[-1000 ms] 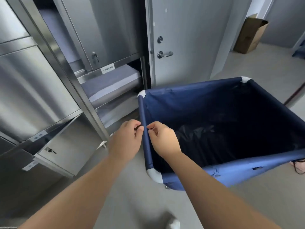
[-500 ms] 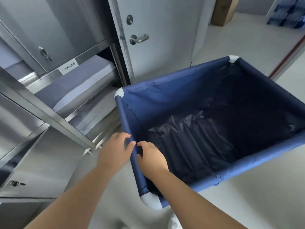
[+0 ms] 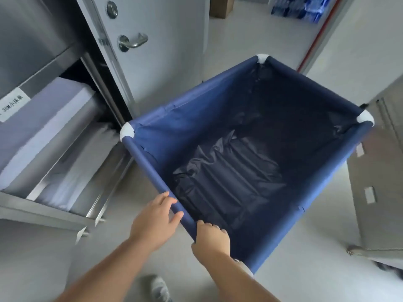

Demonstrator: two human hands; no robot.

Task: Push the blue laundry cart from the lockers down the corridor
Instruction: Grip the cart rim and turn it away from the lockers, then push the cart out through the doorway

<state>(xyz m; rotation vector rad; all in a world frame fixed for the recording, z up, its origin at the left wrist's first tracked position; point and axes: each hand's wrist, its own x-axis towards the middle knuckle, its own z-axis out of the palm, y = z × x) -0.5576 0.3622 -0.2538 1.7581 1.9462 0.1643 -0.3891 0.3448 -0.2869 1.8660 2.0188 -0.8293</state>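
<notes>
Under right hand (image 3: 211,238): cart (image 3: 220,101) near corner hidden.

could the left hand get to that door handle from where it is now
Probably yes, but not without letting go. The left hand is wrapped on the cart rail; the door handle sits up ahead with open air between, likely needing a step forward.
</notes>
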